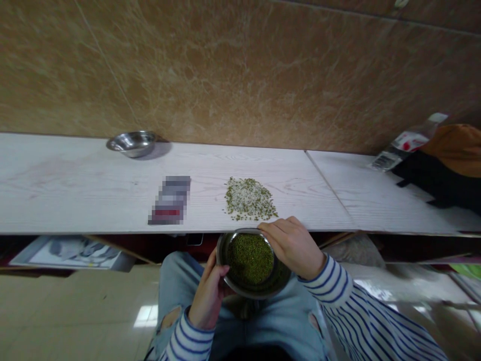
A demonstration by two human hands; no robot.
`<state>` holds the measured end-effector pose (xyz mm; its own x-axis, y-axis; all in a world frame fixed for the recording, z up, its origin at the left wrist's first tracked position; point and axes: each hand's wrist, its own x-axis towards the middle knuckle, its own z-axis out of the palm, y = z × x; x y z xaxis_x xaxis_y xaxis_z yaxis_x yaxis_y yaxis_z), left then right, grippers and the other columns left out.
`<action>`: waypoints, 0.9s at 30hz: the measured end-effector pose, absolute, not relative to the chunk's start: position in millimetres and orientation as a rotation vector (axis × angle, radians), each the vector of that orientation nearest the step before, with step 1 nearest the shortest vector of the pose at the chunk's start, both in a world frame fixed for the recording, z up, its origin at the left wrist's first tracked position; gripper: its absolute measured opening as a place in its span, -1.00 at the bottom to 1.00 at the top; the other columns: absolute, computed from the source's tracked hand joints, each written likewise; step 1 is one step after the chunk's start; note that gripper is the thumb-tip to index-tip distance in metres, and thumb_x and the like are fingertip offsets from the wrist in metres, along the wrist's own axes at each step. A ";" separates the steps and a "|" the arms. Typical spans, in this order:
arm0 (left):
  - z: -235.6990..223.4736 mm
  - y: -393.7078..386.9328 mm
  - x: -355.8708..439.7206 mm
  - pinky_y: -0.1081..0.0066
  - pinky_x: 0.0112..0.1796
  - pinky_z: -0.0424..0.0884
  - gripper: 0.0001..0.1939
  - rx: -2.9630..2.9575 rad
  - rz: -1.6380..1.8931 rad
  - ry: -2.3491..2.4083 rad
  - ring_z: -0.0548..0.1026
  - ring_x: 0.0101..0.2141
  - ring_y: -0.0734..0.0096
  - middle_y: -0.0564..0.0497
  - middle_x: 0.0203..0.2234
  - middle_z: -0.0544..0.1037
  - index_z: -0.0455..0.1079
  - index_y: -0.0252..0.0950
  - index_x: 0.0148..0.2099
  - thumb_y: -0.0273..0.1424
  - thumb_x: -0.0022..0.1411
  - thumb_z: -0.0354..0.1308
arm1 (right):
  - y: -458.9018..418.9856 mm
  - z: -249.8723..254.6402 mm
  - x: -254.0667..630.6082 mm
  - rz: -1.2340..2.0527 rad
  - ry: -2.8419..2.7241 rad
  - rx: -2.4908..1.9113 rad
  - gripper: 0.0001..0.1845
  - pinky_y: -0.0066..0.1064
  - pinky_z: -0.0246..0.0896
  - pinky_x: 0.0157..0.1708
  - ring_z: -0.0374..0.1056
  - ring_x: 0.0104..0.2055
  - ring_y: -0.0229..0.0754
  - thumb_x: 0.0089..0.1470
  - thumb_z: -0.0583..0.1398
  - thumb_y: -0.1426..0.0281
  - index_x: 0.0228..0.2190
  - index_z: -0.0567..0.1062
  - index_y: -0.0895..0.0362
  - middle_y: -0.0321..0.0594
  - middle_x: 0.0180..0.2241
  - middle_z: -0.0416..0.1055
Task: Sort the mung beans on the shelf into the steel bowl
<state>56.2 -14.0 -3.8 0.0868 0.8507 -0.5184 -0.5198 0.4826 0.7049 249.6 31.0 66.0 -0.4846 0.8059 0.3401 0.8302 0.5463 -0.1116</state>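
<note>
Over my lap, just below the table's front edge, a round metal bowl (281, 277) is tilted and holds many small green beans (251, 258) that look like mung beans. My left hand (211, 293) grips its left side, thumb over the rim and fingers around the outside. Closed over the upper right rim is my right hand (295, 244), its fingertips at the rim beside the table edge; their undersides are hidden. A flat pile of white grains mixed with green beans (250, 199) lies on the white table (203, 163) right beyond the bowl.
An empty steel bowl (132, 144) stands by the wall at the back left. A blurred-out flat object (171, 200) lies left of the pile. To the right are a lying plastic bottle (408, 143) and a black and brown item (451, 160). An open drawer (75, 252) sits below left.
</note>
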 end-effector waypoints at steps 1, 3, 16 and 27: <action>-3.7 -13.7 57.1 0.35 -0.37 0.41 -0.37 0.381 1.056 1.057 0.41 -0.26 0.30 -0.03 -0.06 0.42 0.15 -0.11 0.19 -0.43 0.02 0.09 | 29.4 66.1 250.0 -0.094 -2.434 -1.337 -0.79 -0.38 0.00 -0.29 0.32 -0.31 -0.26 0.17 0.03 0.43 -0.17 0.39 0.11 -0.24 -0.36 0.46; -3.5 -13.2 58.2 0.37 -0.38 0.40 -0.37 0.379 1.049 1.056 0.40 -0.23 0.29 -0.03 -0.03 0.40 0.14 -0.11 0.19 -0.44 0.02 0.08 | 28.1 65.9 251.5 -0.108 -2.420 -1.348 -0.78 -0.38 0.02 -0.28 0.33 -0.31 -0.26 0.18 0.02 0.43 -0.17 0.39 0.12 -0.22 -0.36 0.46; -4.4 -15.3 41.4 0.30 -0.30 0.42 -0.35 0.338 1.105 1.089 0.41 -0.14 0.16 -0.04 -0.01 0.40 0.15 -0.12 0.19 -0.42 0.00 0.11 | 42.2 61.3 248.9 -0.196 -2.323 -1.494 -0.75 -0.39 0.06 -0.31 0.33 -0.35 -0.23 0.18 0.00 0.39 -0.17 0.41 0.14 -0.20 -0.40 0.46; 1.0 -12.0 47.0 0.35 -0.36 0.40 -0.32 0.314 1.110 1.121 0.41 -0.19 0.20 -0.05 -0.03 0.42 0.13 -0.13 0.21 -0.42 -0.02 0.10 | 72.2 64.6 262.8 -0.225 -2.334 -1.631 -0.73 -0.38 0.09 -0.29 0.36 -0.33 -0.21 0.19 -0.02 0.38 -0.14 0.38 0.14 -0.18 -0.37 0.48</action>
<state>47.0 -12.0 1.0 0.0016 0.8308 -0.5565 -0.5486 0.4661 0.6941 262.8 72.2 64.6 -0.3206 0.8921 0.3185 0.9365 0.3489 -0.0345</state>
